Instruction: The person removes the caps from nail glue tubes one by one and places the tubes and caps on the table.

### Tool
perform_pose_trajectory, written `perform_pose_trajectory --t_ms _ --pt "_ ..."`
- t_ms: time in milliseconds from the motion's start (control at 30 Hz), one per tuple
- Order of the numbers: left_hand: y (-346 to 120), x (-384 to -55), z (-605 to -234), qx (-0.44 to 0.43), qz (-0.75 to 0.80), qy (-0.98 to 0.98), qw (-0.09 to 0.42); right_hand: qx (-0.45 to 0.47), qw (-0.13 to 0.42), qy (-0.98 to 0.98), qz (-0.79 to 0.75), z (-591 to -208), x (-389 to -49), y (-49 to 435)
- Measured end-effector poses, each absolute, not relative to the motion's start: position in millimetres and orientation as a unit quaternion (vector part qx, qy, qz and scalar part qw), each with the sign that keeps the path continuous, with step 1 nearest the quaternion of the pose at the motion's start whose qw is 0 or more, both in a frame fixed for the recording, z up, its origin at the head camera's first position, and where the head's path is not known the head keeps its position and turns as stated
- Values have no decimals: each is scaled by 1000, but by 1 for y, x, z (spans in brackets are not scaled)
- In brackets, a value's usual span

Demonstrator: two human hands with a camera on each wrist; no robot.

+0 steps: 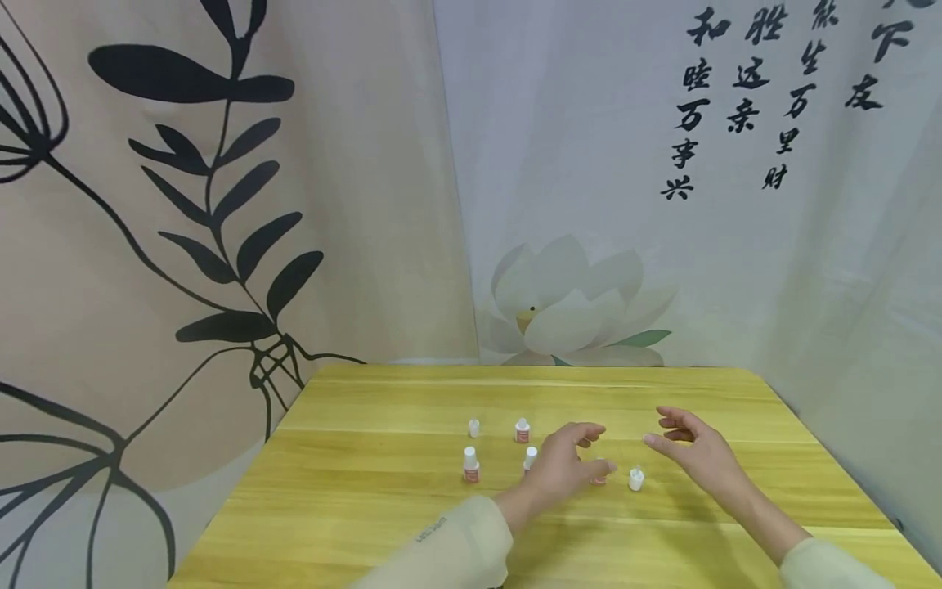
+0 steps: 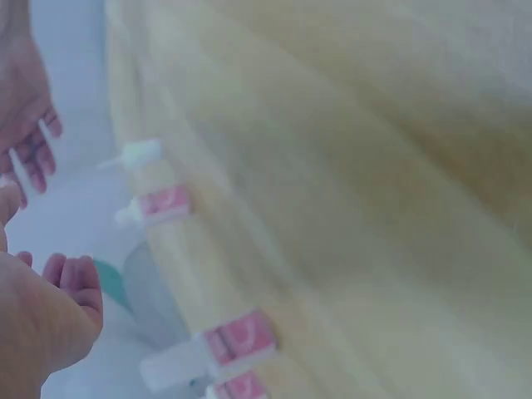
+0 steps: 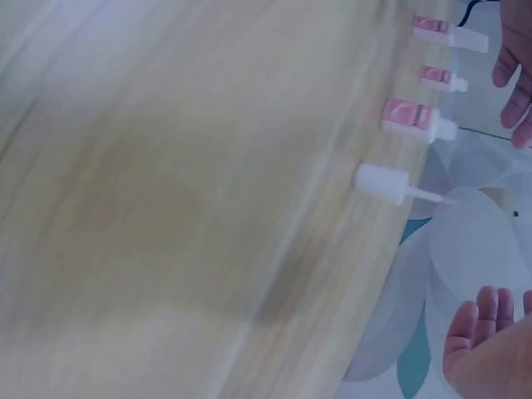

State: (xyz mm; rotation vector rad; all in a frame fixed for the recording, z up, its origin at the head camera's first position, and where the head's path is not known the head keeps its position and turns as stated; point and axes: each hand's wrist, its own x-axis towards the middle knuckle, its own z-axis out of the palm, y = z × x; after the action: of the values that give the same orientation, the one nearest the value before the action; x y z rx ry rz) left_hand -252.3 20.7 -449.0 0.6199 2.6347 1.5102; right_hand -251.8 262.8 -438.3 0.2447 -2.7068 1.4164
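My left hand (image 1: 561,468) hovers over the table with loosely bent fingers and nothing between them. Below its thumb a small pink-labelled bottle (image 1: 598,479) is partly hidden; the right wrist view shows this open bottle (image 3: 407,116) upright. Beside it a white brush cap (image 1: 636,479) stands with its thin stem (image 3: 431,196) pointing up. My right hand (image 1: 702,460) is held in the air to the right of that cap, fingers relaxed and holding nothing. Behind the left hand a white-capped bottle (image 1: 531,456) is partly covered.
Farther left a capped pink-labelled bottle (image 1: 471,466) stands upright. Behind it are a separate white cap (image 1: 474,428) and another pink-labelled bottle (image 1: 522,430). The wooden table (image 1: 353,491) ends at a printed curtain (image 1: 383,204).
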Motion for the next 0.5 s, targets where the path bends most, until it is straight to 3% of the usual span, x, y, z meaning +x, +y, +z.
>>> perform_pose_trajectory --t_ms 500 --pt "-37 -268 -413 147 560 815 -24 68 57 -849 522 -419 -255 223"
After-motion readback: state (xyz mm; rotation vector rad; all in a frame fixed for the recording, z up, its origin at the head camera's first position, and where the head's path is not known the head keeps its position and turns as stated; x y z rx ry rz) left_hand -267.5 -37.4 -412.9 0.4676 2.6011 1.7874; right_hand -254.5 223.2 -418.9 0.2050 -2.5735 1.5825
